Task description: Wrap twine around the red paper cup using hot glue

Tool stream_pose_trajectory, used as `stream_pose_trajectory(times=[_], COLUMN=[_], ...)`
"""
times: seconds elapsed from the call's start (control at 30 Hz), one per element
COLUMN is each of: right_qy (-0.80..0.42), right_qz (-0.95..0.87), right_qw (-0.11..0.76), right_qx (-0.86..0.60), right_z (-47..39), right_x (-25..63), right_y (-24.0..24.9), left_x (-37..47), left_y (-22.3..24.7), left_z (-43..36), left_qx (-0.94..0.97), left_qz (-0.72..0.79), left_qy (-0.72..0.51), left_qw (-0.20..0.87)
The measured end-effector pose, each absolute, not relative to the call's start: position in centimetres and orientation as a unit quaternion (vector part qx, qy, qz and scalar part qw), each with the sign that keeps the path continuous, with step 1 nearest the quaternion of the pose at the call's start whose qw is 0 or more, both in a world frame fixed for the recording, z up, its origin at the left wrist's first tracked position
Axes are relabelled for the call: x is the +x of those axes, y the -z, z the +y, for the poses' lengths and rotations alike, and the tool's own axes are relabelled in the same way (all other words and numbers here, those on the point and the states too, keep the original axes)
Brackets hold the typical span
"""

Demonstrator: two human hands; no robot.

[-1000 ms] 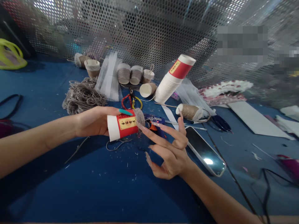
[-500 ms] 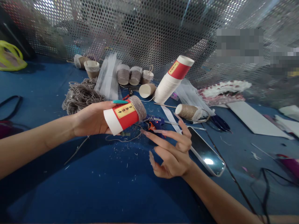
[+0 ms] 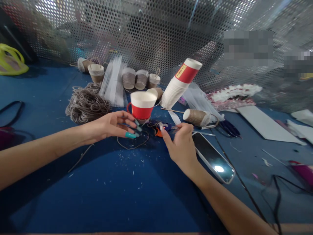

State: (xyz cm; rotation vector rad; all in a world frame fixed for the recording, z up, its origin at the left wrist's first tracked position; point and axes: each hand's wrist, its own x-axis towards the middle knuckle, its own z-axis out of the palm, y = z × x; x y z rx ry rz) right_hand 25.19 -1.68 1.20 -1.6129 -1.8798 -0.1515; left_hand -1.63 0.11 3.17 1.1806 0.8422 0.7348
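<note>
A red-and-white paper cup (image 3: 141, 112) stands mouth up, slightly blurred, just beyond the fingertips of my left hand (image 3: 119, 125). That hand is open with its fingers apart, and a thin grey cord (image 3: 133, 148) loops on the table below it. My right hand (image 3: 182, 147) is closed at a blue glue gun (image 3: 166, 125) with an orange trigger and a small red light. Its thumb lies over the gun's body, while the curled fingers partly hide the far end. The cup's lower part is hard to make out behind the left fingertips.
A grey cord bundle (image 3: 86, 102) lies left, by clear plastic strips (image 3: 112, 81). A tilted stack of paper cups (image 3: 174, 89) leans at the back, near several cord-wrapped cups (image 3: 128, 78). A phone (image 3: 214, 158) lies right, below a wrapped cup (image 3: 195, 117). Perforated metal stands behind.
My left hand has let go of the paper cup, which now stands mouth up instead of being held tilted. My right hand has moved from spread fingers to closed at the glue gun.
</note>
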Motion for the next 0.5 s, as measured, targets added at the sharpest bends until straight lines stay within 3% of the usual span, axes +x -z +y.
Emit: stream_pose_trajectory(times=[0.17,0.33,0.4,0.5], right_qy=[0.081,0.074,0.077,0.093], right_qz=[-0.716,-0.735,-0.736,-0.730], right_qw=[0.344,0.363,0.366,0.350], right_qx=[-0.602,-0.568,-0.564,-0.580], right_z=[-1.4,-1.6,-1.7,-1.7], right_x=[25.2,25.2,25.1,25.0], right_y=[-0.6,-0.8,-0.9,-1.0], left_x=[-1.7,-1.9,-2.0,-2.3], left_y=[-4.0,-4.8,-4.6,-4.0], left_z=[-0.6,-0.9,-0.3,1.0], left_qx=[0.700,0.719,0.730,0.747], left_qz=[0.496,0.534,0.519,0.510], left_qy=[-0.294,-0.423,-0.433,-0.390], left_qw=[0.420,0.139,0.104,0.172])
